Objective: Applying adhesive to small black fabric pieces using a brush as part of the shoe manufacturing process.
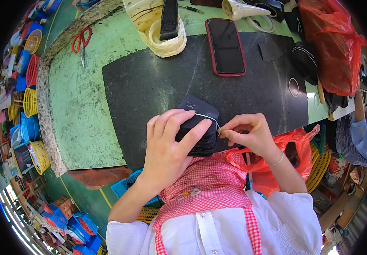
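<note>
Left hand (168,138) clamped over your dark stack (206,143) at the near edge of the table (77,131), right hand (251,134) pinching the pale band (207,116) just off the stack's right side, long axis hard to tell

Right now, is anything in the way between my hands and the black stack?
Nothing visible: your left hand holds the stack, and your right hand pinches the white band at its right side. The phone lies apart, beyond the stack.
</note>
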Demonstrator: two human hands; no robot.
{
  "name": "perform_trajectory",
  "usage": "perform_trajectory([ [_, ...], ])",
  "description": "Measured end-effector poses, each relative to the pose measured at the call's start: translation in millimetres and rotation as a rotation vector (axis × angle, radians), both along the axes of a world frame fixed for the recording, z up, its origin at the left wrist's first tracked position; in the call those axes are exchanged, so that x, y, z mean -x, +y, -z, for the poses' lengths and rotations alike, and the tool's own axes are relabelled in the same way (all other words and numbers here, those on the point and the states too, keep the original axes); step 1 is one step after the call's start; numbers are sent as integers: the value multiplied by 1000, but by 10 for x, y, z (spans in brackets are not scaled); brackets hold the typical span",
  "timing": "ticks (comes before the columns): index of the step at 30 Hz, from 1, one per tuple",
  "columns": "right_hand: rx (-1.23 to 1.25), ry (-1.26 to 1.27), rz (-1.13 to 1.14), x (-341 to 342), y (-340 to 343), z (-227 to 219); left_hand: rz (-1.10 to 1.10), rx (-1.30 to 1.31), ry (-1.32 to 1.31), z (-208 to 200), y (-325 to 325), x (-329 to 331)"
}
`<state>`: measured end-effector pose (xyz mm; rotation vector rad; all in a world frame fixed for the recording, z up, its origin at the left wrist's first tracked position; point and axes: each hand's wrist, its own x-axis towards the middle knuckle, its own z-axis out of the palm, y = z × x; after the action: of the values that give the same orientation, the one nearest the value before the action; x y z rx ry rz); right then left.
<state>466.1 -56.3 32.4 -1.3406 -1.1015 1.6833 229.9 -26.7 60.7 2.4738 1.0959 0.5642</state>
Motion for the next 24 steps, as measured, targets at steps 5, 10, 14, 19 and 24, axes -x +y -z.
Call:
perform_trajectory([
  [5, 26, 64, 16, 20, 6, 23, -37, 31, -53, 17, 27, 48],
  [10, 262, 525, -44, 6, -13, 112, 41, 109, -142, 74, 94, 177],
  [14, 322, 353, -231, 40, 59, -121, 99, 229, -246, 193, -42, 219],
  [19, 321, 831, 78, 30, 66, 184, 60, 248, -431, 252, -35, 242],
  [24, 1, 127, 205, 171, 5, 32, -613, 1180, -1570, 332, -101, 224],
])
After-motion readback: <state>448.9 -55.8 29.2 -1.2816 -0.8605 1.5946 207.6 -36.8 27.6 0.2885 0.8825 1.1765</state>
